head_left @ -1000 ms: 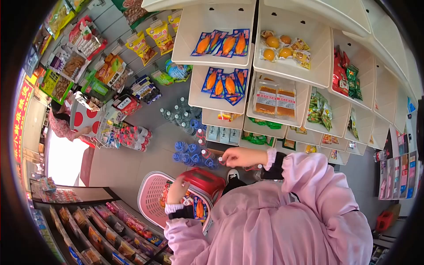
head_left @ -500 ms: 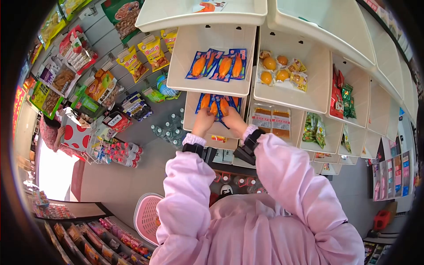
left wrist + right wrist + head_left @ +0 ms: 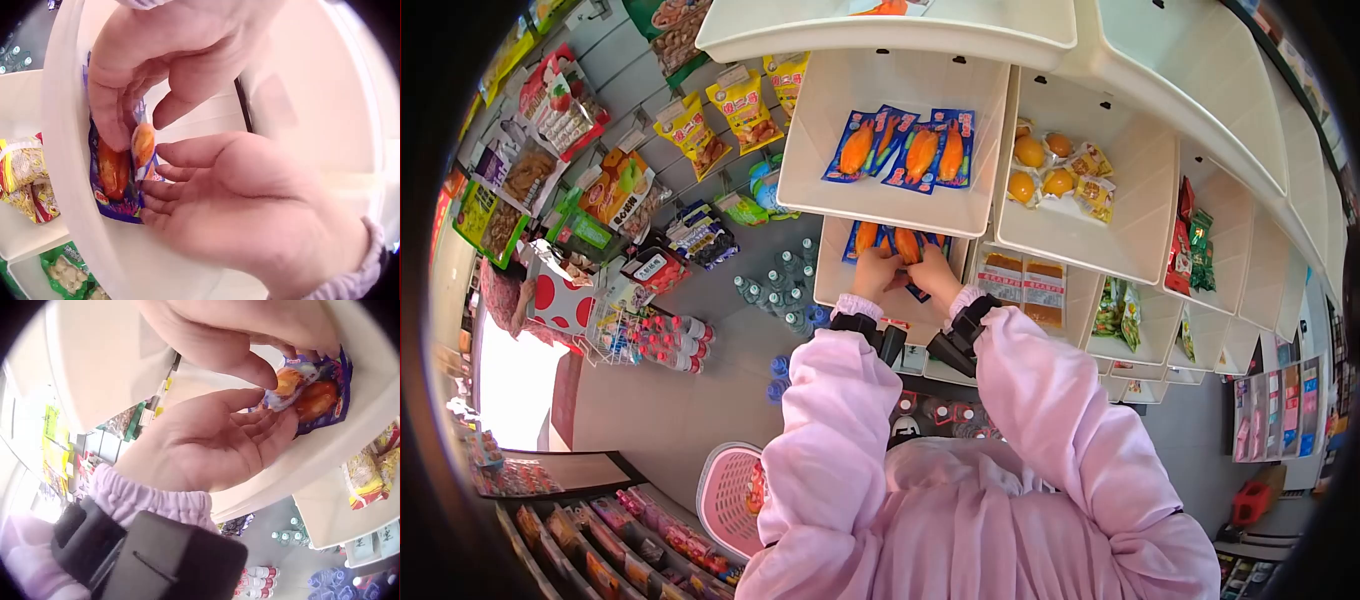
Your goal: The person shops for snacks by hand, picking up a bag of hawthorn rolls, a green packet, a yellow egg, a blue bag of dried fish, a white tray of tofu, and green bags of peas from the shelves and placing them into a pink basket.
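Blue packets with orange food lie in a cream bin. My left hand curls its fingers over one of them at the bin's front. In the left wrist view the left hand has fingertips on the packet, and a second packet tilts up against it. My right hand faces it palm inward, its fairly straight fingers touching the packets' edge. From the right wrist view, the left hand and right hand meet at the packets.
Another bin of the same packets is above. Round orange foods fill the bin to its right. A pink basket stands at lower left, bottles on the floor. Hanging snack bags line the left wall.
Both hands have gone from low down, near the basket, up into the bin of blue packets. Since half a second ago they have stayed at those packets, while the view has shifted slightly.
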A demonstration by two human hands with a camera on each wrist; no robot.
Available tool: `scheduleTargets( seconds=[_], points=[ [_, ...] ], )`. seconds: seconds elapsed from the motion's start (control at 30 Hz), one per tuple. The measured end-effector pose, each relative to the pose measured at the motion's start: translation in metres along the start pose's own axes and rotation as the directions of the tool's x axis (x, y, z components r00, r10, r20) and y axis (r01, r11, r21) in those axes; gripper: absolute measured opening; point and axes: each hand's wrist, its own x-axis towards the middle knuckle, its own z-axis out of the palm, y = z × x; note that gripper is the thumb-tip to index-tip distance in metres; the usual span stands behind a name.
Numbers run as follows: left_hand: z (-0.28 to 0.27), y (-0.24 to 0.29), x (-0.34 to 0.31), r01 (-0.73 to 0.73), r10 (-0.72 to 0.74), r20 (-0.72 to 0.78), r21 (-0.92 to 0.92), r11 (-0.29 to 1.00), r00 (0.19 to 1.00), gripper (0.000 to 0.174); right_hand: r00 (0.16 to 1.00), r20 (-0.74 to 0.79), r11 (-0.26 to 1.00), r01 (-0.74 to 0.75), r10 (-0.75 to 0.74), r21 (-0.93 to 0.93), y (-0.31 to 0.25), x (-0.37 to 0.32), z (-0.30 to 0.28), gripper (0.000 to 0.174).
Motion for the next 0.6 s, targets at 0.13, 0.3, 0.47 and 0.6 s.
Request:
scheduleTargets(
  seconds=[0.13,0.3,0.47,0.6],
  points=[
    [0.001,0.014,-0.030,-0.090,0.088,-0.033,-0.058,0.994,0.996,0.014,0.984,0.173,0.934,-0.015,-0.051,0.357,-0.029,-0.028,-0.024,0.040],
    [-0.012,0.003,-0.116,-0.250,0.232,-0.103,-0.243,0.937,0.967,0.015,0.915,0.400,0.746,-0.235,-0.046,0.623,-0.060,-0.097,-0.054,0.031],
    [-0.035,-0.060,-0.218,-0.188,0.135,-0.185,-0.308,0.933,0.973,0.020,0.640,0.769,0.897,-0.337,-0.006,0.288,-0.035,-0.159,-0.028,0.018],
    [-0.052,-0.113,-0.281,-0.129,0.001,-0.389,-0.302,0.945,0.921,0.020,0.437,0.899,0.947,-0.300,0.030,0.115,-0.007,-0.201,0.022,0.015]
  ],
)
